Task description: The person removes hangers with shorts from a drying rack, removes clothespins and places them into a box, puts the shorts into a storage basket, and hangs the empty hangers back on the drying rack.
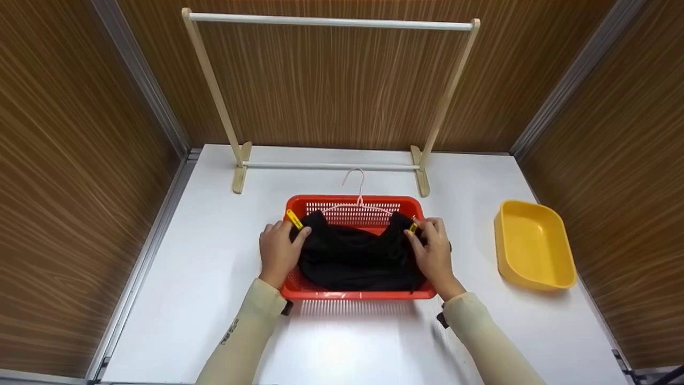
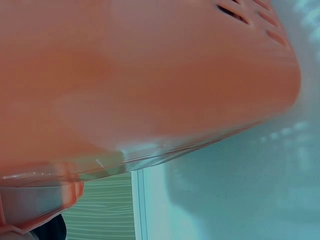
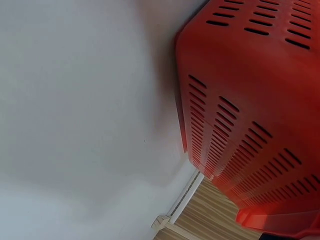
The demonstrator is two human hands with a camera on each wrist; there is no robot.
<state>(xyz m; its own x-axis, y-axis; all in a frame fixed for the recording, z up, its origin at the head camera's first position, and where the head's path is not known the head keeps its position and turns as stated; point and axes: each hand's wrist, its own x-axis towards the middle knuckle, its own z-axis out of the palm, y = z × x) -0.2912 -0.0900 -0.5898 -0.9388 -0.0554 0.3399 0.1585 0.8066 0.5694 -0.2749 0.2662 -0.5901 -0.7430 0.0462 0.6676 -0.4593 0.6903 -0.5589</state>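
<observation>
A black garment [image 1: 358, 256] hangs on a pink hanger [image 1: 361, 203] and lies in the red basket [image 1: 358, 295]; the hanger's hook stands up past the basket's far rim. At the garment's left shoulder, my left hand [image 1: 279, 251] pinches a yellow clothespin [image 1: 294, 218] between thumb and fingers. My right hand [image 1: 435, 255] pinches another yellow clothespin [image 1: 412, 228] at the right shoulder, its fingers covering part of it. Both wrist views show mostly the outside of the basket [image 2: 150, 75], [image 3: 240, 100], and neither shows the fingers.
Behind the basket stands a rack with a white top bar [image 1: 331, 21] and wooden feet [image 1: 420, 171]. To the right, a yellow tub [image 1: 534, 246] sits on the white table [image 1: 214, 256]. Wood-grain panels [image 1: 331, 91] enclose the back and sides.
</observation>
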